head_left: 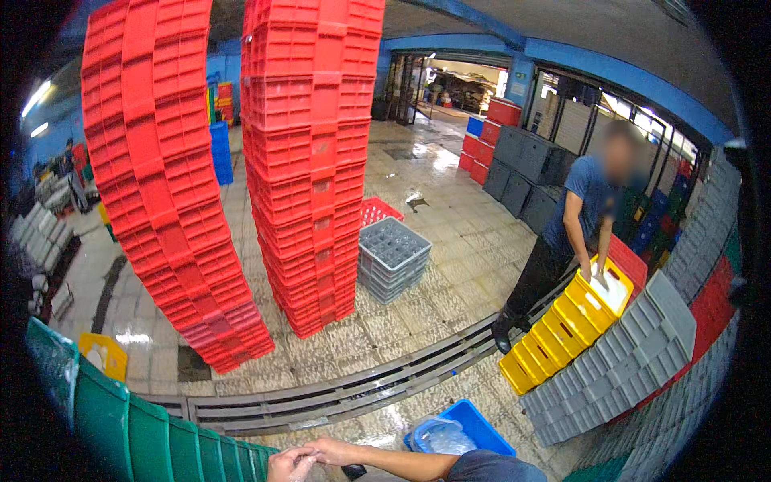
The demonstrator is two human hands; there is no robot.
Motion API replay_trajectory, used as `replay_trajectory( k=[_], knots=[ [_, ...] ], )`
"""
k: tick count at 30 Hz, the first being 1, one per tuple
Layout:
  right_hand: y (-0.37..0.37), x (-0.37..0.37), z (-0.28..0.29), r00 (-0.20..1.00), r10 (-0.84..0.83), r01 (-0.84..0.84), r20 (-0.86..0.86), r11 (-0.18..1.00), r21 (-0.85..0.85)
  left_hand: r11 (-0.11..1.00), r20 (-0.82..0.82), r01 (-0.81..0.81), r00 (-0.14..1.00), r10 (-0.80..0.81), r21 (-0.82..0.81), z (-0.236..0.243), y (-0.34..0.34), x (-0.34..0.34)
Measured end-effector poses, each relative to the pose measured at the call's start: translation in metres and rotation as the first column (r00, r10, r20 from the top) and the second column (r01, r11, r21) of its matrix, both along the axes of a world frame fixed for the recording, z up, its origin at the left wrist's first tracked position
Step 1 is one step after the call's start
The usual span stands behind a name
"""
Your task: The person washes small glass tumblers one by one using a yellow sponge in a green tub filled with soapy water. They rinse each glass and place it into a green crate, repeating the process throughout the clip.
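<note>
No words or nos. can be read. There's a sm. green sign [521, 75] on the blue post [524, 63] at the back, but it's too tiny & blurry. Pale spots [321, 186] show on the red boxes [299, 173] in the R tall stack; can't tell if they're labels.

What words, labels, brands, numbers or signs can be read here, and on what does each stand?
None can be read.
Small green sign high on the pillar by the doorway: too small to read.
Pale patches on the right-hand tall red crate stack: too blurred to tell whether they carry lettering.
</note>
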State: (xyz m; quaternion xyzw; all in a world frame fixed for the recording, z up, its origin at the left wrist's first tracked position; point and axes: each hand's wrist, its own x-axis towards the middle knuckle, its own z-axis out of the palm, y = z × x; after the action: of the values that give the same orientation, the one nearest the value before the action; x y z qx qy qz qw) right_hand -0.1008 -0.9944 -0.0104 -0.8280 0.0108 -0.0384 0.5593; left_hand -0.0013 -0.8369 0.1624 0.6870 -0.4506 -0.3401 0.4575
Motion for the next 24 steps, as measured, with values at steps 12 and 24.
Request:
replay_trajectory(
  k=[12, 24],
  knots=[
    [0.214, -0.035, 0.137, 0.685, 0.720, -0.670, 0.112, 0.682, -0.293, 0.991, -0.281, 0.102, 0.952, -0.122, -0.084, -0.002, 0.213, -0.055],
    [0.421, -0.019, 0.143, 0.469, 0.871, -0.793, 0.148, 0.489, -0.364, 0.450, -0.429, -0.868, 0.496, 0.755, -0.212, -0.114, 0.432, -0.168]
  ],
)
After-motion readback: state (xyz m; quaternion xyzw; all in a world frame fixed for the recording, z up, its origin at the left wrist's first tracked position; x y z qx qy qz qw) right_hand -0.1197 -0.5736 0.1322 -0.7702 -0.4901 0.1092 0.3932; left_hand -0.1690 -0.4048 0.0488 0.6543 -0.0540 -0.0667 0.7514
